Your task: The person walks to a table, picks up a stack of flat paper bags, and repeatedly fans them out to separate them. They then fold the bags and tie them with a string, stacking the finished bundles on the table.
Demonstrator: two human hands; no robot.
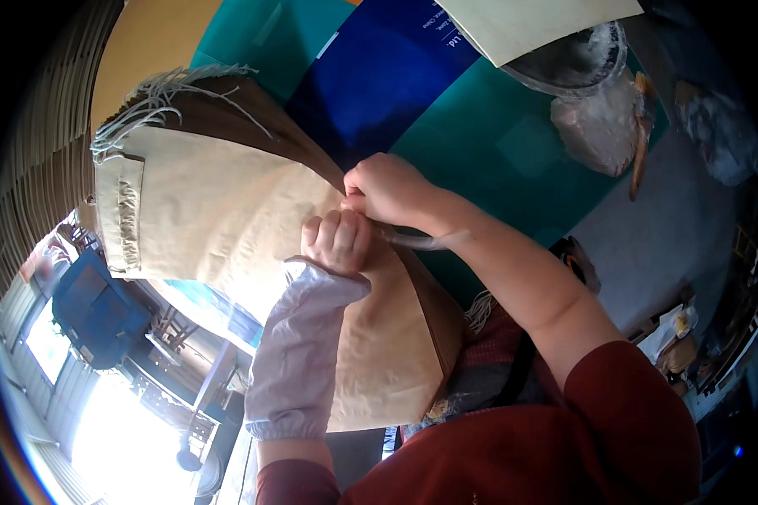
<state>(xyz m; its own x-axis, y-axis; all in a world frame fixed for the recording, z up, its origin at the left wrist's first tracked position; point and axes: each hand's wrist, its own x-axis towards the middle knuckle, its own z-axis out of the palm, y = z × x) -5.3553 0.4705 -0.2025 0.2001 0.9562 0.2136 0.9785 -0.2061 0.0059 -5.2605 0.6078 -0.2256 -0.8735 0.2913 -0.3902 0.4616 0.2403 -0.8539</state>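
A stack of brown paper sacks (219,189), narrowed at its middle, lies in front of me with white strings (156,93) fringing its far left end. Both my hands meet over that narrow middle. My left hand (337,242), below a pale sleeve cover, is closed in a fist with a translucent plastic strip (421,242) coming out beside it. The strip's loose end trails right, against my right forearm. Just beyond, my right hand (387,189) is closed with bent fingers, touching the left; what they pinch is hidden.
Green and dark blue sheeting (379,84) lies under the sacks. At the far right are a clear plastic-wrapped lump (598,126) and a wooden-handled tool (640,139). Piled brown sacks (42,143) rise at left. A blue machine (101,307) stands beyond, near bright windows.
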